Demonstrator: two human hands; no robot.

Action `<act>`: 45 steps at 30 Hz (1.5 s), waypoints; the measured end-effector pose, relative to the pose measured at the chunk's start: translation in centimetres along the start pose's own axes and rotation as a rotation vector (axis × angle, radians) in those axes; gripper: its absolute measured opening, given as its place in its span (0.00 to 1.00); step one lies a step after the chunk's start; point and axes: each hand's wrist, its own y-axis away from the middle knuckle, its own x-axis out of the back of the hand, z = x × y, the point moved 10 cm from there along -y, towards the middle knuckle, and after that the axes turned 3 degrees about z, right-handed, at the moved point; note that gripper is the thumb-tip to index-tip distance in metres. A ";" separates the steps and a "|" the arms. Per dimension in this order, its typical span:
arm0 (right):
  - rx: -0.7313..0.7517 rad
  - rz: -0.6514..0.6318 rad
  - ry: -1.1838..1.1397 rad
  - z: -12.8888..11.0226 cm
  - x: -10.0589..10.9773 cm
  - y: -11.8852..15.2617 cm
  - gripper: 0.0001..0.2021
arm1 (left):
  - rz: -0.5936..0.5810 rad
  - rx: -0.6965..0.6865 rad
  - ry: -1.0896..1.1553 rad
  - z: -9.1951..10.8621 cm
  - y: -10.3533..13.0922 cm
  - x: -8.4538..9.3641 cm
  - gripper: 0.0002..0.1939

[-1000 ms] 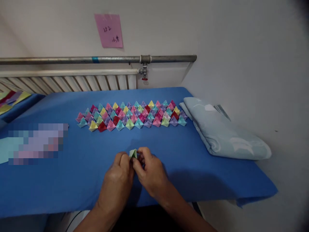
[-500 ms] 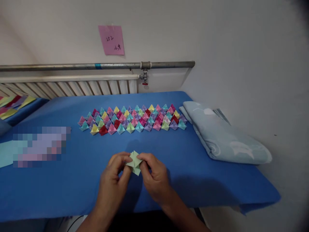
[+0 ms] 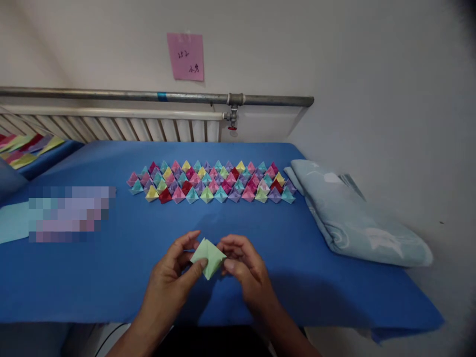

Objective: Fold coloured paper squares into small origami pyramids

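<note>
A pale green folded paper square (image 3: 210, 258), turned like a diamond with a crease down its middle, is held above the blue cloth. My left hand (image 3: 174, 272) pinches its left side, the thumb lying flat across the front and the fingers behind. At the right corner is my right hand (image 3: 247, 270), curled with thumb and fingertips on the paper's edge; part of its fingers are hidden behind the paper. Beyond both hands, several rows of small folded paper pieces (image 3: 207, 194) in pink, red, yellow, blue, purple and green stand close together.
Blue cloth (image 3: 111, 277) covers the table. A folded pale blue patterned blanket (image 3: 357, 223) lies at the right, against the wall. Light blue paper (image 3: 15, 220) and a blurred-out patch lie at the left. Behind are a radiator (image 3: 159, 128) and a pipe (image 3: 119, 95).
The green paper has gone from an opened, layered shape to a flat diamond. My right hand has loosened from its pinch, and my left thumb has moved onto the front. The view has shifted slightly.
</note>
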 end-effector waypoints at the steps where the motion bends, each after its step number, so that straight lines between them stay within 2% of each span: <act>1: -0.041 0.010 -0.029 0.3 0.0 -0.1 0.14 | 0.005 -0.010 -0.026 0.0 0.0 0.1 0.26; 6: -0.115 -0.033 0.123 0.8 -0.7 -0.5 0.05 | -0.047 -0.019 -0.114 0.2 0.2 -0.3 0.23; 13: -0.173 -0.028 0.084 1.6 -0.7 -0.2 0.08 | -0.160 0.089 -0.113 0.2 0.2 -1.0 0.12; 19: -0.242 -0.100 0.029 2.2 -1.1 -0.2 0.06 | -0.290 0.052 -0.304 0.4 0.5 -1.7 0.14; 23: -0.344 -0.151 -0.040 3.2 -1.6 0.1 0.07 | -0.378 0.078 -0.294 0.3 0.7 -2.4 0.14; 26: -0.361 -0.105 -0.045 3.7 -1.4 0.0 0.07 | -0.393 0.107 -0.237 -0.2 0.9 -2.8 0.12; 31: -0.287 -0.050 0.077 3.8 -1.0 -0.5 0.07 | -0.368 0.200 -0.137 -2.2 1.1 -3.1 0.13; 34: -0.147 -0.057 0.286 2.9 -0.9 -1.2 0.07 | -0.316 0.274 -0.115 -3.5 1.0 -2.6 0.15; 37: -0.001 -0.097 0.531 2.1 -1.3 -1.7 0.06 | -0.317 0.379 -0.105 -4.7 1.2 -2.2 0.17; 40: 0.054 -0.132 0.699 2.3 -1.8 -1.6 0.06 | -0.337 0.432 -0.128 -5.2 1.4 -1.8 0.19; 45: 0.144 -0.130 0.820 2.6 -2.7 -1.0 0.06 | -0.307 0.465 -0.191 -5.6 1.5 -1.3 0.21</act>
